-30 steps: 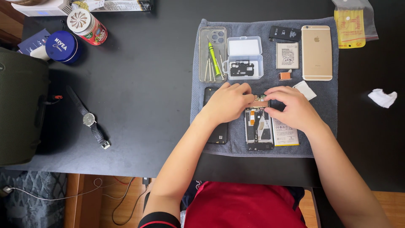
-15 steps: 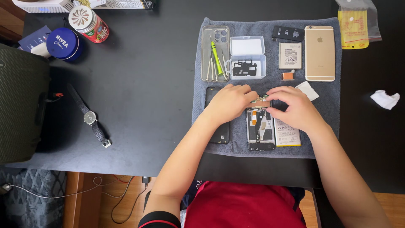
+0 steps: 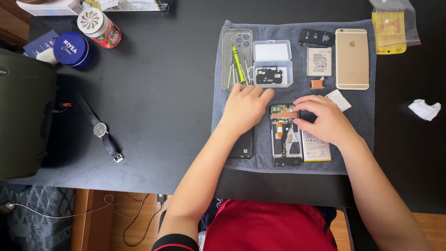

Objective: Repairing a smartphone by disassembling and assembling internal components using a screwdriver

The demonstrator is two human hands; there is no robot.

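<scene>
Fingers (image 3: 304,103) of the right hand (image 3: 325,120) curl down onto the top end of the opened phone (image 3: 286,135), fingertips close together right at the green circuit board (image 3: 283,109); whether they pinch something tiny there is hard to tell from up here. The left hand (image 3: 245,106) lies flat with its fingers (image 3: 253,91) together and stretched out, palm down on the grey towel (image 3: 357,107), gripping nothing and covering the top of a black phone back (image 3: 243,145).

Staying with the head camera, the only view: the opened phone lies face down in the lower middle of the towel, between the two hands, its innards exposed. Just to its right, partly under the right hand, sits a white-labelled battery (image 3: 317,148).

Above the left hand there's a clear phone case (image 3: 237,46) holding a green screwdriver (image 3: 239,65) and thin tools. Beside it, a small clear plastic box (image 3: 273,62) with a black part inside. Further right lie another battery (image 3: 319,61) and a gold phone (image 3: 351,58), back up.

Off the towel on the dark surface (image 3: 158,83): a wristwatch (image 3: 99,129) to the left, a blue tin (image 3: 71,48) and a red-labelled can (image 3: 100,27) in the far corner, and a crumpled white tissue (image 3: 423,109) to the right.
</scene>
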